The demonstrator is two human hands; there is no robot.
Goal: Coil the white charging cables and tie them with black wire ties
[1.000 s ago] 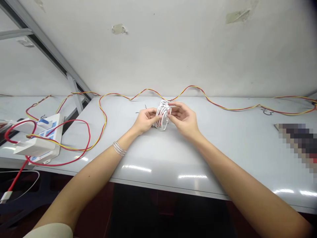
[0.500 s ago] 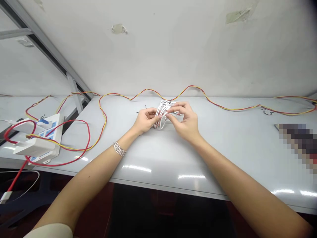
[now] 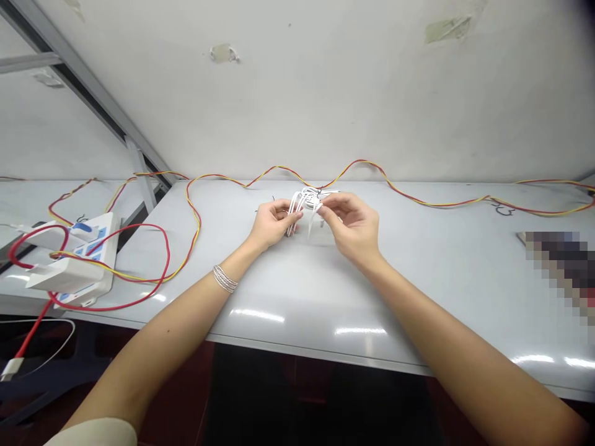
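Observation:
A small bundle of coiled white cable [image 3: 304, 205] is held above the white table [image 3: 418, 279], near its far edge. My left hand [image 3: 269, 224] pinches the bundle from the left, fingers closed on the loops. My right hand [image 3: 351, 226] grips it from the right, thumb and forefinger pinched on a strand, with a loose white end hanging down between the hands. A silver bracelet [image 3: 224, 279] is on my left wrist.
A twisted red and yellow wire [image 3: 395, 183] snakes along the back of the table by the wall. At the left a white power strip [image 3: 74, 260] sits under red cable loops [image 3: 139, 260]. A blurred patch [image 3: 562, 266] lies at the right.
The bundle's loops have loosened and a free white end now hangs down. My right hand has shifted slightly right and up, pulling a strand; the left hand has stayed in place.

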